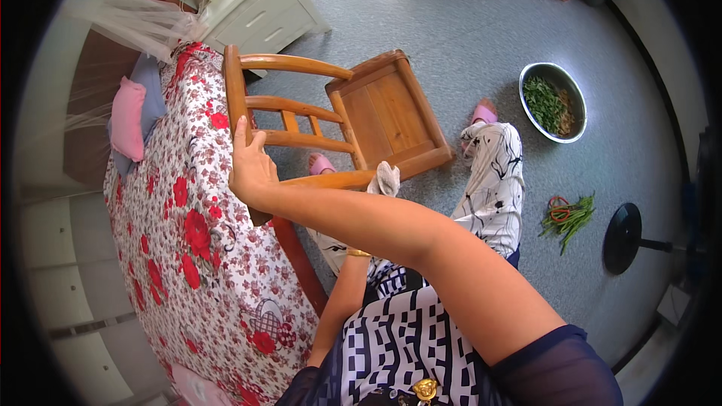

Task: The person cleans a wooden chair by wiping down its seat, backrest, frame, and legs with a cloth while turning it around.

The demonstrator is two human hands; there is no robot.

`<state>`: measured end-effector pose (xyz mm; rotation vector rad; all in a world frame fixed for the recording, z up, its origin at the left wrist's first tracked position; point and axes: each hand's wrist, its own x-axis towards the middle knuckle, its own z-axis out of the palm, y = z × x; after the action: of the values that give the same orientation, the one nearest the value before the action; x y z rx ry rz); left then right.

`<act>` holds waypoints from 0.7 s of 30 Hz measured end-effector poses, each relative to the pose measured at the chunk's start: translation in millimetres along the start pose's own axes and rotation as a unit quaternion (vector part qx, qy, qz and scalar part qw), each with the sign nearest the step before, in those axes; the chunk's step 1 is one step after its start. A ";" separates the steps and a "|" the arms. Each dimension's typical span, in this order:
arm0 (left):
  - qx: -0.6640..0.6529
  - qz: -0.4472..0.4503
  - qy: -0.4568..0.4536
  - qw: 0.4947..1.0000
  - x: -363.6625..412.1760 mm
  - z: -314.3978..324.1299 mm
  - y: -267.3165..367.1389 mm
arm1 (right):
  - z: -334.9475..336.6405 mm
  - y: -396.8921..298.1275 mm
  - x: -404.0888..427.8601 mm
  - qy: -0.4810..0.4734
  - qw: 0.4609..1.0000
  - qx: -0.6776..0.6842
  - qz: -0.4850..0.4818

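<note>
A wooden chair [389,110] is before me, its slatted back towards the bed. My right hand [254,163] holds the top rail of the chair back [234,84], its index finger stretched along the wood. My right forearm crosses in front of my left arm, which has a gold bracelet [359,252] at the wrist. At my left hand a greyish-white cloth or glove [384,179] lies against the chair's side post. Whether it is worn or held I cannot tell; the rest of that hand is hidden.
The bed with a floral cover [197,197] runs along the left, a white cabinet [271,17] beyond it. On the floor at right are a metal basin of leafy greens [544,104], a bunch of green stalks [572,220] with red-handled scissors [558,208], and a round black base [622,238].
</note>
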<state>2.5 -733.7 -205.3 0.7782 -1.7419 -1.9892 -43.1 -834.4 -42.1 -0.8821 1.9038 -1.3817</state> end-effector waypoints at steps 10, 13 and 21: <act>-0.350 -0.135 0.132 0.918 5.6 4.9 -9.6 | -113.4 62.9 -35.4 -0.173 0.930 -0.241 -0.217; -0.440 -0.080 0.072 0.892 19.8 35.8 31.9 | -181.2 117.1 -86.0 -0.149 0.927 -0.295 -0.176; -0.211 -0.125 -0.044 0.968 27.5 51.6 101.6 | -174.5 155.0 -91.6 -0.098 0.904 0.413 0.045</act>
<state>-58.6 -726.6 -105.5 0.7971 -1.2355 -2.4806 -152.7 -629.6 -136.4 -0.4634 1.0107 -1.7412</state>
